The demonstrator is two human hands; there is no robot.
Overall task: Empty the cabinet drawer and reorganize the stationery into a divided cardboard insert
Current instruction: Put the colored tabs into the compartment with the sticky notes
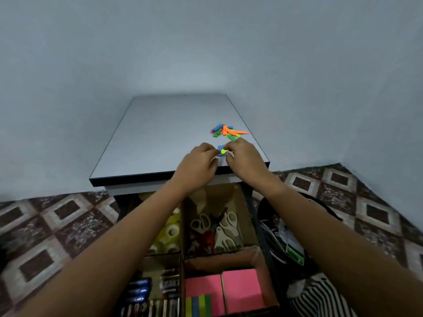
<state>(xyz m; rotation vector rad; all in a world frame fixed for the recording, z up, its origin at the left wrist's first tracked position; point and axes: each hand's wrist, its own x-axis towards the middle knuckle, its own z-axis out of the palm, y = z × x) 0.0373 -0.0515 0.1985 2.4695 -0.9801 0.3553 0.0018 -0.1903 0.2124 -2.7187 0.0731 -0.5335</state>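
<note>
On the grey cabinet top, near its front right corner, both hands meet over one little yellow-green tab. The left hand has its fingers curled in, and its grip is a tight fingertip pinch on the tab's left end. The right hand does the same from the other side, so both grips are nearly closed on that one tab. A blue tab pokes out just behind it, though I can't tell if it's held too. A bit further back on the top there's a loose pile of coloured tabs, orange, green, blue and pink, apart from the hands.

Below the forearms the drawer is pulled out with the divided cardboard insert in it. The far left compartment holds tape rolls and the far right one scissors. Batteries are in the near left, and the near right has pink sticky note pads with a strip of page flags on the left pad. A black container sits on the tiled floor just right of the drawer.
</note>
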